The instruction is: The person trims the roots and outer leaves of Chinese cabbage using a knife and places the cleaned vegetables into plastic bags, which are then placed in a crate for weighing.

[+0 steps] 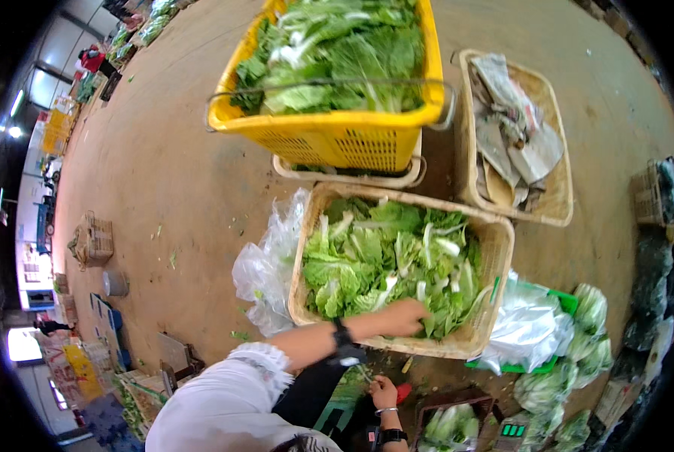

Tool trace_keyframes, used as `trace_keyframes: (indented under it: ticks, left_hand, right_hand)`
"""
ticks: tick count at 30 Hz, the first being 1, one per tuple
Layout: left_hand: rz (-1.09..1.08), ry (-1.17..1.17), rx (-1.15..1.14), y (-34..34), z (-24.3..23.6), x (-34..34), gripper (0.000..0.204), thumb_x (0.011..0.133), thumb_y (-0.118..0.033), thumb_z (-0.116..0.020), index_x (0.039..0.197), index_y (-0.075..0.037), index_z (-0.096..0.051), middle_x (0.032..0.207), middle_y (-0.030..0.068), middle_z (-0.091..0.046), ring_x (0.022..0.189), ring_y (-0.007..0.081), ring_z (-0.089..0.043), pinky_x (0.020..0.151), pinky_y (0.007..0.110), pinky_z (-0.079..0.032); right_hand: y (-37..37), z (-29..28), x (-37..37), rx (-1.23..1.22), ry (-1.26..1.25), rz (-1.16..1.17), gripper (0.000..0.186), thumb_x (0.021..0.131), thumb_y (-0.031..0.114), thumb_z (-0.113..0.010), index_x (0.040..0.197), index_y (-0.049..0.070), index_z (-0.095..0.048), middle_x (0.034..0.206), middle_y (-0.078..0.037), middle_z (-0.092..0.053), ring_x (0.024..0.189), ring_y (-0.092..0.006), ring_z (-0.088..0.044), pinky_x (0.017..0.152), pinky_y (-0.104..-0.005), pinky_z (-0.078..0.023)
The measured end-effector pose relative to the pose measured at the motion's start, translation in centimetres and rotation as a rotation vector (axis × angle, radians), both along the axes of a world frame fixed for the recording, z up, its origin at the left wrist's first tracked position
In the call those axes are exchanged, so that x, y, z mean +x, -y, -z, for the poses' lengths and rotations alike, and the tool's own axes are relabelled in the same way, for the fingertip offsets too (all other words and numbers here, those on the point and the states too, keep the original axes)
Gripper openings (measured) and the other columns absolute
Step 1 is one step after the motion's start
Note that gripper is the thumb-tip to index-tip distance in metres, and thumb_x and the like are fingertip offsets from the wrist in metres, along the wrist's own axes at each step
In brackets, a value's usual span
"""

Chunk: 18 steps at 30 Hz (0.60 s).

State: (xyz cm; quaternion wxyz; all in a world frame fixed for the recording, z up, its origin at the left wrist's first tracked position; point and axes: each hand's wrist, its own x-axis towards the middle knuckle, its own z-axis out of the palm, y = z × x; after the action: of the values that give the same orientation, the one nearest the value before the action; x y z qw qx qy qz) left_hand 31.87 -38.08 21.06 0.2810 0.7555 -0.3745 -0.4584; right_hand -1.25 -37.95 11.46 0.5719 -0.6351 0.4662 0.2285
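My left hand [403, 317], at the end of a white sleeve with a black watch, is closed among leafy greens [375, 260] at the near edge of a cream plastic basket [499, 248]. Its fingertips are hidden, so what it grips cannot be made out. Lower down, close to my body, my right hand [383, 393], with a silver bracelet and a black wristband, is closed around a thin, blade-like tool [365, 373]. Below it to the right, a dark crate [421, 419] holds pale green heads.
Beyond stands a yellow basket [314, 139] heaped with greens, stacked on another basket. A cream basket [555, 200] of crumpled paper is at far right. Clear plastic bags [265, 267] lie left; a plastic-covered green crate [570, 303], bagged vegetables [536, 384] and a digital scale [512, 431] are right.
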Motion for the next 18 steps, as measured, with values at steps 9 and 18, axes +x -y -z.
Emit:
trace_keyframes:
  ticks: [9, 18]
  left_hand:
    - [-0.896, 1.213, -0.353, -17.0, -14.4, 26.9, 0.02, 0.071, -0.009, -0.058, 0.09, -0.003, -0.057, 0.094, 0.0151, -0.056, 0.09, 0.0325, -0.051, 0.079, 0.04, -0.041]
    - [-0.862, 1.073, 0.25, -16.4, -11.3, 32.7, 0.019, 0.076, -0.025, -0.048, 0.073, -0.009, -0.058, 0.078, 0.007, -0.06, 0.08, 0.0254, -0.055, 0.072, 0.041, -0.039]
  right_hand:
    - [5.7, -13.6, 22.8, -0.419, 0.222, -0.723, 0.03, 0.078, 0.022, -0.056, 0.102, 0.003, -0.057, 0.078, -0.016, -0.062, 0.074, -0.0322, -0.06, 0.065, -0.0411, -0.048]
    - [5.9, -22.4, 39.3, -0.526, 0.532, -0.691, 0.029, 0.08, 0.019, -0.058, 0.104, 0.003, -0.057, 0.077, -0.015, -0.061, 0.068, -0.0287, -0.06, 0.059, -0.0365, -0.049]
